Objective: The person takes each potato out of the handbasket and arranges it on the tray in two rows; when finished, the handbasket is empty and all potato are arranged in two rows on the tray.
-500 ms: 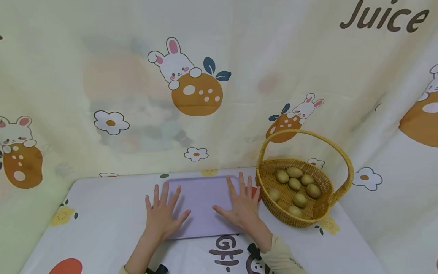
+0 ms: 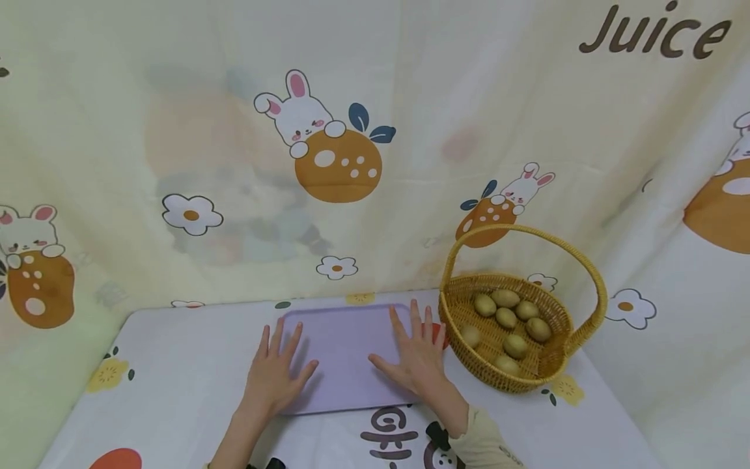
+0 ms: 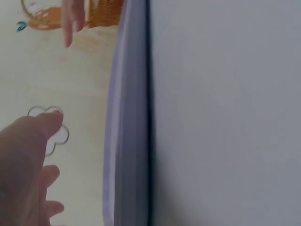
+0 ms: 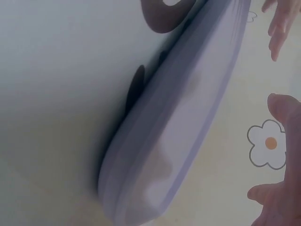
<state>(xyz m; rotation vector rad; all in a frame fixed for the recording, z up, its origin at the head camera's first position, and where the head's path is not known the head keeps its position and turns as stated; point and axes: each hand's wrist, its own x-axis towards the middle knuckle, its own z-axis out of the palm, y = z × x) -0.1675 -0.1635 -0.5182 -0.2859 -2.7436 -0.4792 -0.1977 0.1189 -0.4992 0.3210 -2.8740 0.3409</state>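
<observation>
A flat lavender tray (image 2: 346, 358) lies on the table. Over its left edge my left hand (image 2: 274, 374) hovers with fingers spread and holds nothing. My right hand (image 2: 418, 361) is spread over the tray's right side, also holding nothing. In the left wrist view the left hand (image 3: 28, 160) is apart from the tray's rim (image 3: 131, 113). The right wrist view shows the right hand (image 4: 280, 174) clear of the tray wall (image 4: 155, 136) too. Just right of my right hand stands a woven basket (image 2: 498, 384) with several brownish-green, egg-shaped items (image 2: 515, 346) inside.
The basket's tall arched handle (image 2: 530, 231) rises above its rim. A white patterned cloth (image 2: 176, 384) covers the table. Behind it hangs a cream curtain (image 2: 410, 228) printed with rabbits and flowers.
My left hand has shifted slightly left, its fingers turned a little. The right hand stays nearly in place. The whole head view has tilted slightly; tray and basket have not moved.
</observation>
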